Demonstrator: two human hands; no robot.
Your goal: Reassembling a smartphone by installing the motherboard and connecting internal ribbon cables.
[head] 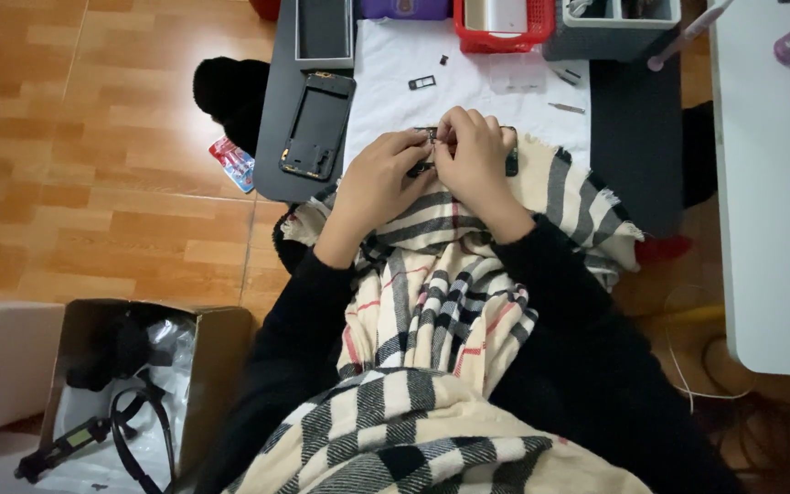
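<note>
A small dark phone [510, 163], mostly hidden, lies under both hands near the middle of the dark worktop [637, 137], on the near edge of a white mat [496, 87]. The left hand [378, 178] covers the phone's left part, its fingers curled down on it; the right hand [473, 151] sits at one o'clock of the left, touching it, with its fingertips [441, 137] pinched together over the top edge. Whether that grip clamps a small part or a tool I cannot tell, since the fingers hide it. Only the phone's right end shows past the right hand.

A checked scarf [441, 302] in cream, black and red runs from the wrists toward six o'clock, over black sleeves [304, 311].

At ten o'clock of the hands, well apart, a black phone frame [318, 125] lies flat on the worktop, and a dark tray-like box [325, 32] stands just beyond it at twelve o'clock. At eleven o'clock, on the mat, lies a small black card tray [421, 82]. A thin metal tool [566, 108] lies at two o'clock. At the far edge stand a red basket [503, 27] and a grey bin [610, 32].

On the wooden floor [93, 137], at nine o'clock, lies a small red and blue packet [235, 163]. At seven o'clock stands an open cardboard box [130, 384] with black straps.
</note>
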